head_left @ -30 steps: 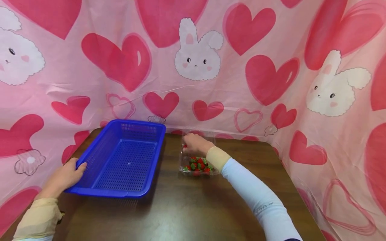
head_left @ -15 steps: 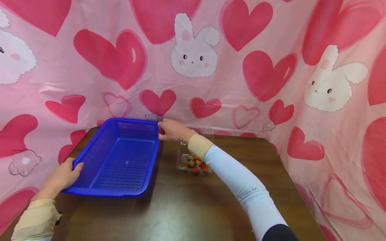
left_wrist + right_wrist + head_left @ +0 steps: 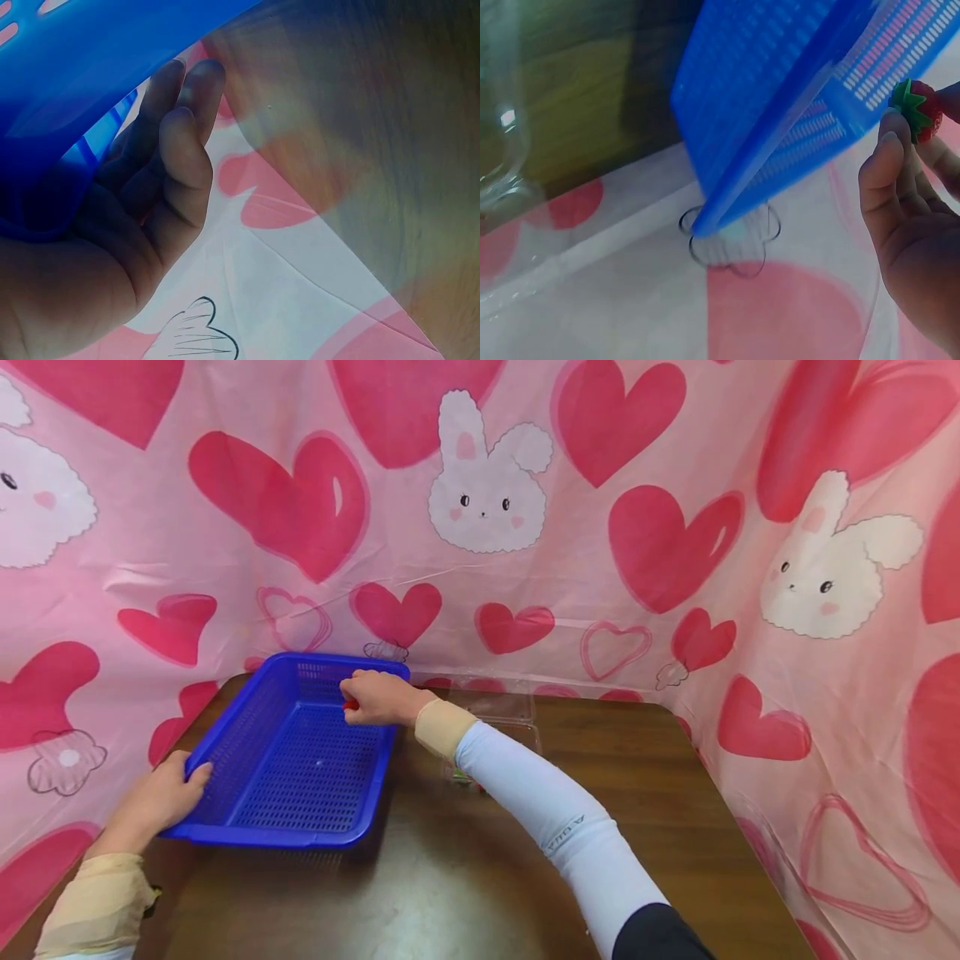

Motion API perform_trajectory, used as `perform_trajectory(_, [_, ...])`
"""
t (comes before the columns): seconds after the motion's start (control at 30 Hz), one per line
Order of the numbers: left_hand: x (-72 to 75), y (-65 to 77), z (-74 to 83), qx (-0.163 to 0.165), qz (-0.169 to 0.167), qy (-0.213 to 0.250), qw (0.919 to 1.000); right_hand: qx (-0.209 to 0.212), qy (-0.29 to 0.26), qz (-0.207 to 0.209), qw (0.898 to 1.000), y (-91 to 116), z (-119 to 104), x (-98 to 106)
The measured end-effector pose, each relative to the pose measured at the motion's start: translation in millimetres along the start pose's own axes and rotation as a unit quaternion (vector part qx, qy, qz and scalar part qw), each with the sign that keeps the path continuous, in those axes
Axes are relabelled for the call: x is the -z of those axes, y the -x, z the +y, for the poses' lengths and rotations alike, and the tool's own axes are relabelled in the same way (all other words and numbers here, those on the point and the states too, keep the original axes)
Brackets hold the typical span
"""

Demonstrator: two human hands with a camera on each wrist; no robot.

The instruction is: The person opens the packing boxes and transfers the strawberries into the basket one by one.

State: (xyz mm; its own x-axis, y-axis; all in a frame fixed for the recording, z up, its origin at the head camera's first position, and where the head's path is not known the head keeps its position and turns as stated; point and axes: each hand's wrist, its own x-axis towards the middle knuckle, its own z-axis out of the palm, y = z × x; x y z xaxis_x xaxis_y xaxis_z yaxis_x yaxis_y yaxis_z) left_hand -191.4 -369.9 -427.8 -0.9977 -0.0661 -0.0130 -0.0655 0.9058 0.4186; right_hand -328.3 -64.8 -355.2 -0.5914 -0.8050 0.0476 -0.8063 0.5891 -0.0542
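A blue plastic basket point(image 3: 300, 837) with slotted walls is held at its left rim by my left hand point(image 3: 157, 802). In the left wrist view, that hand's fingers point(image 3: 184, 161) curl under the basket's rim. My right hand point(image 3: 386, 697) is over the basket's far right part and pinches a strawberry point(image 3: 921, 112) with a green leafy top. Right of the basket stands a clear plastic box point(image 3: 528, 735) with its lid up. A few strawberries point(image 3: 461, 777) peek out there; my right forearm hides most of the box.
All of this is on a dark wooden table point(image 3: 450, 893). A pink curtain point(image 3: 570, 568) printed with hearts and rabbits hangs close behind the table and along its sides.
My right hand has gone from above the clear box leftward, past the basket's right rim, to over the basket, carrying the strawberry. My left hand keeps its hold on the rim.
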Motion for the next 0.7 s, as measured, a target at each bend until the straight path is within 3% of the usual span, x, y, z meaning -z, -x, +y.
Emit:
perform_trajectory(0.4, [-3.4, -11.4, 7.7, -0.008, -0.006, 0.009, 0.9999, -0.028, -0.014, -0.078, 0.996, -41.5, -22.8, -20.2])
perform_trajectory(0.57, [-2.2, -16.3, 13.8, -0.027, 0.016, 0.011, 0.9994, -0.068, -0.002, -0.086, 0.994, -61.2, -36.1, -20.3])
perform_trajectory(0.7, [-1.0, -14.2, 14.4, -0.031, 0.019, 0.01, 0.9993, -0.123, -0.011, -0.11, 0.986, -75.8, -55.6, -24.7])
